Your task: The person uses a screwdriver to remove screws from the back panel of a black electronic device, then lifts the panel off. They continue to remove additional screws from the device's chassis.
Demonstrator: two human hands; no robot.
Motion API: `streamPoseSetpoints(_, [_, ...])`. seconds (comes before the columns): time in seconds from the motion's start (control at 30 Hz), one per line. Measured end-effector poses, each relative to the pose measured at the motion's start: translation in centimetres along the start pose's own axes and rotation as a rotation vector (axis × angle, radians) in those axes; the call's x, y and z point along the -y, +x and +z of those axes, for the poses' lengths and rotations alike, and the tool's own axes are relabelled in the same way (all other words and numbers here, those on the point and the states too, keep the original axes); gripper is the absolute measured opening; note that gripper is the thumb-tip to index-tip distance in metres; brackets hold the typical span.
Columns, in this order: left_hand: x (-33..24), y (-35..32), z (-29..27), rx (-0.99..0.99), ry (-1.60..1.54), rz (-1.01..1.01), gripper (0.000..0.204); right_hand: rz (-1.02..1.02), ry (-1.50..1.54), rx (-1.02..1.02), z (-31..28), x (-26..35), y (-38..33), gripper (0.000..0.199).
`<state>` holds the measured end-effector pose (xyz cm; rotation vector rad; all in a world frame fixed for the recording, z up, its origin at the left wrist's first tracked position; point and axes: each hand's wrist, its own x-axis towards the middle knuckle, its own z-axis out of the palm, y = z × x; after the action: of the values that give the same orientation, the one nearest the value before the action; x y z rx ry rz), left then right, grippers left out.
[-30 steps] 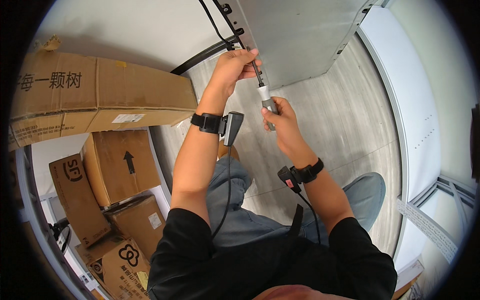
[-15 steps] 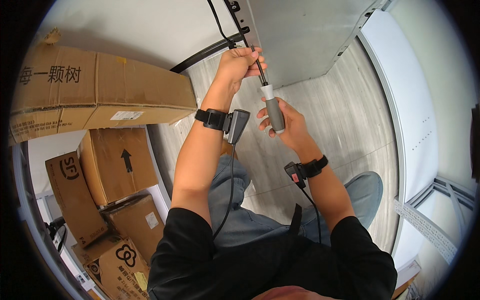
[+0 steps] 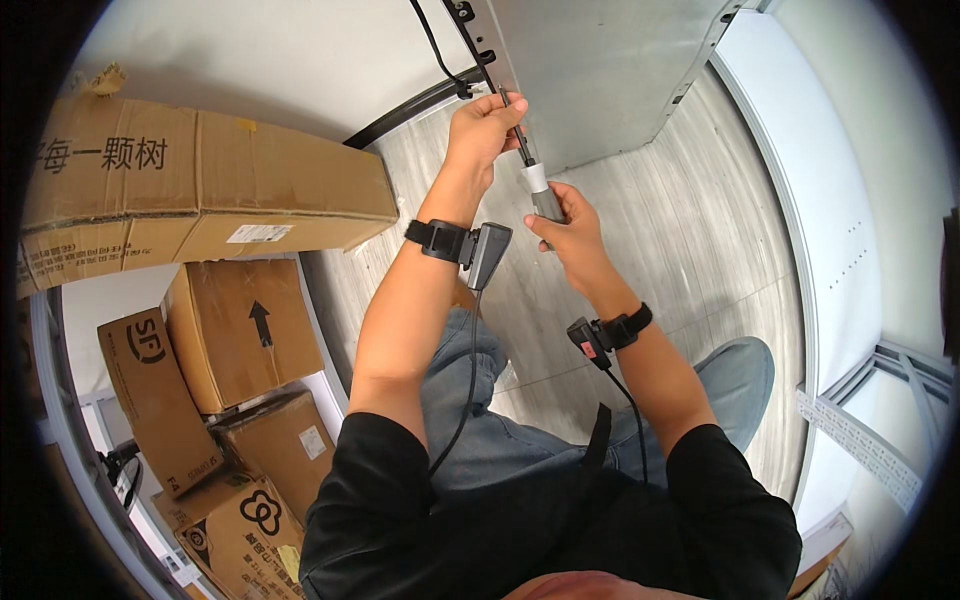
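A screwdriver (image 3: 535, 178) with a grey handle, a white collar and a dark shaft slants up and to the left in front of me. My right hand (image 3: 574, 236) is closed around the handle, thumb across it and fingers on its far side. Farther up, my left hand (image 3: 480, 132) pinches the shaft close to its tip between thumb and fingers. Just beyond the tip stands a grey metal cabinet panel (image 3: 610, 80), with a dark, slotted edge strip (image 3: 478, 40) beside the left hand. Whether the tip touches anything, I cannot tell.
On the left a long cardboard box (image 3: 290, 180) lies above several smaller cartons (image 3: 250, 330). A black cable (image 3: 430, 42) hangs by the far wall. White panelling (image 3: 830, 200) borders the grey wood-look floor (image 3: 720, 220) on the right. Cables trail from devices strapped to both wrists.
My right hand's fingers and thumb have shifted on the handle, the thumb now lying across it. My left hand still pinches the shaft. The whole view has shifted slightly.
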<state>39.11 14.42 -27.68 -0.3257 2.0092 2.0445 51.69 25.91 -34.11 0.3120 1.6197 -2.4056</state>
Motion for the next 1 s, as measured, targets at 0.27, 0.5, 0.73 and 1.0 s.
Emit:
streamPoseSetpoints(0.27, [-0.3,0.0,-0.6,0.076,-0.139,-0.047,0.021,0.255,0.589,0.377,-2.8,0.6,-0.2,0.039])
streamPoseSetpoints(0.5, [-0.8,-0.6,0.0,0.072,-0.214,-0.083,0.022,0.128,0.355,0.131,-2.0,0.2,-0.5,0.041])
streamPoseSetpoints(0.73, [0.2,-0.1,0.1,-0.008,-0.075,-0.009,0.016,0.019,0.144,0.063,-1.3,-0.3,-0.4,0.045])
streamPoseSetpoints(1.0, [-0.5,-0.4,0.2,0.023,-0.084,0.023,0.022,0.24,0.512,0.262,-3.1,-0.2,-0.1,0.035])
